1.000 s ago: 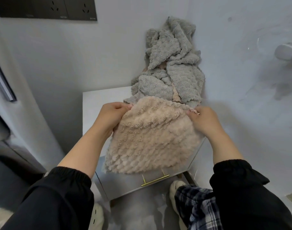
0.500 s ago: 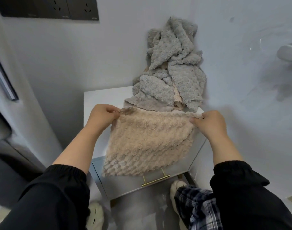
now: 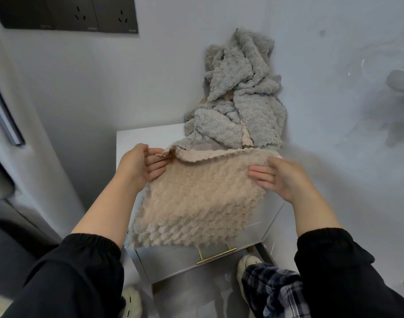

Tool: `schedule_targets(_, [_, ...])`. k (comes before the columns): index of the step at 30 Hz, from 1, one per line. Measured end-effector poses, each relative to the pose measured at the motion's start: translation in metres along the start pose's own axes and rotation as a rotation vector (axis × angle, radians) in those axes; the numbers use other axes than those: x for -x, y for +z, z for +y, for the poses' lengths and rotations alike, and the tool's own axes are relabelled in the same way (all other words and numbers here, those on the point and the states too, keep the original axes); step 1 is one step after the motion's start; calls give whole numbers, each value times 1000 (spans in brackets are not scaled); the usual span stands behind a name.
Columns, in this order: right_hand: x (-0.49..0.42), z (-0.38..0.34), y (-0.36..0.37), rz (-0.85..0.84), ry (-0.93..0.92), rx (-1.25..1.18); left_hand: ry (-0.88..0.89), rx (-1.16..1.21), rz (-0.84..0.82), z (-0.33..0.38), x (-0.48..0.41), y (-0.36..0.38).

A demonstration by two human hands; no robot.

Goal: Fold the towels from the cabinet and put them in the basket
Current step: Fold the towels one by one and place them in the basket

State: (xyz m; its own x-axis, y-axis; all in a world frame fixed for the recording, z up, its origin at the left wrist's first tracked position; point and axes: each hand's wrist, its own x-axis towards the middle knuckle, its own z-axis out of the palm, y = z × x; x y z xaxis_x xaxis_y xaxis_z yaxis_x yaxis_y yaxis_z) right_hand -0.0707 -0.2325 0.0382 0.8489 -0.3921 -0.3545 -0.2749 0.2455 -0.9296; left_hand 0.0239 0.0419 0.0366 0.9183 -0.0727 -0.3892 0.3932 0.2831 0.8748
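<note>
A beige fluffy towel (image 3: 196, 198) lies folded on the white cabinet top (image 3: 148, 136), its near edge hanging over the front. My left hand (image 3: 139, 168) pinches the towel's far left corner between thumb and fingers. On the towel's right side my right hand (image 3: 281, 177) lies flat, fingers straight and pointing left. Behind the beige towel a heap of grey towels (image 3: 237, 99) is piled up against the wall corner. No basket is in view.
The cabinet's grey drawer front (image 3: 178, 260) has a brass handle (image 3: 216, 257). Walls close in behind and on the right. Black wall sockets (image 3: 81, 14) sit at the upper left. My slippered feet (image 3: 249, 265) stand below the cabinet.
My right hand let go of the towel's far right corner and now lies flat on the fabric. The left hand still pinches its corner, which has folded over slightly.
</note>
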Motion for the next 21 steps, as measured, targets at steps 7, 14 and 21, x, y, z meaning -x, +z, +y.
schedule_targets(7, [-15, -8, 26, -104, -353, -162, 216, 188, -44, 10, -10, 5])
schedule_targets(14, [-21, -5, 20, 156, -325, -113, 178, 91, 44, 0, -22, -2])
schedule_targets(21, [-9, 8, 5, 129, -217, 150, 122, -186, 3, -1, -11, -16])
